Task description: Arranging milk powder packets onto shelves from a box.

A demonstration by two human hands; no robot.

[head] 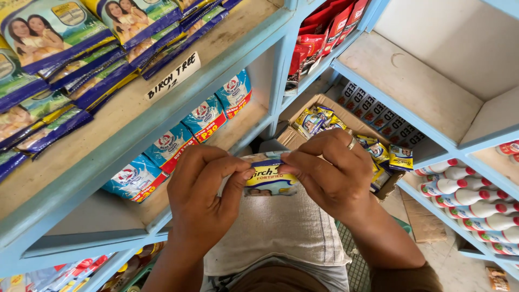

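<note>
Both hands hold one small sachet (268,177) with a blue, white and yellow print, in front of my chest. My left hand (203,197) pinches its left edge between thumb and fingers. My right hand (330,173), with a ring on one finger, pinches the right edge. The sachet hangs above a pale cloth sack (281,232) on my lap. Behind my hands, an open cardboard box (324,101) contains several similar sachets.
Pale blue wooden shelves (178,103) surround me. Purple-and-green sachets lie on the upper left shelf, blue packets (162,148) below it. Red packets (319,38) hang at top centre. White bottles with red caps (470,200) lie on the lower right shelf.
</note>
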